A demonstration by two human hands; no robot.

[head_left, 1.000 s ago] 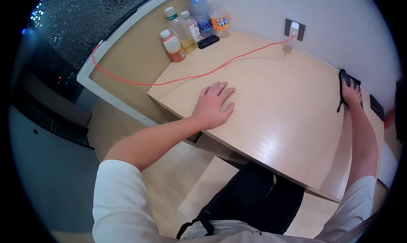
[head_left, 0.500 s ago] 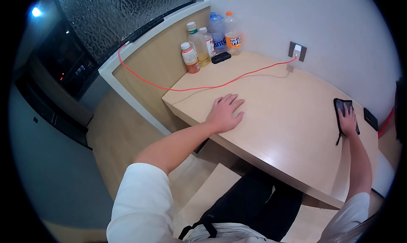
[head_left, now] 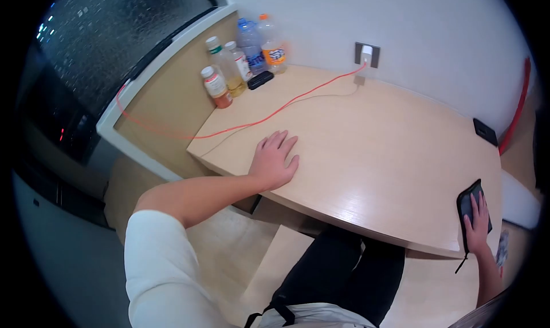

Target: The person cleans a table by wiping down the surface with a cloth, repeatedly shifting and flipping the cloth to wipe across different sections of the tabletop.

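My left hand [head_left: 275, 163] lies palm down on the light wooden table [head_left: 366, 156], near its left front edge, fingers spread and holding nothing. At the right end of the table, a black zip pouch [head_left: 468, 201] lies flat with its zip pull hanging past the front edge. My right hand [head_left: 476, 228] rests on top of the pouch with the fingers stretched out along it, covering part of it. A black phone-like object [head_left: 486, 131] lies farther back near the right edge, apart from that hand.
Several drink bottles stand in the back left corner, among them an orange-capped one [head_left: 274, 50]. A small black object [head_left: 260, 80] lies before them. A red cable [head_left: 269, 115] runs from the wall socket [head_left: 367, 54] across the table and over the left partition [head_left: 154, 93].
My right hand has slid the pouch toward the table's front edge, away from the phone-like object. The left hand stays flat on the table. The camera view has shifted.
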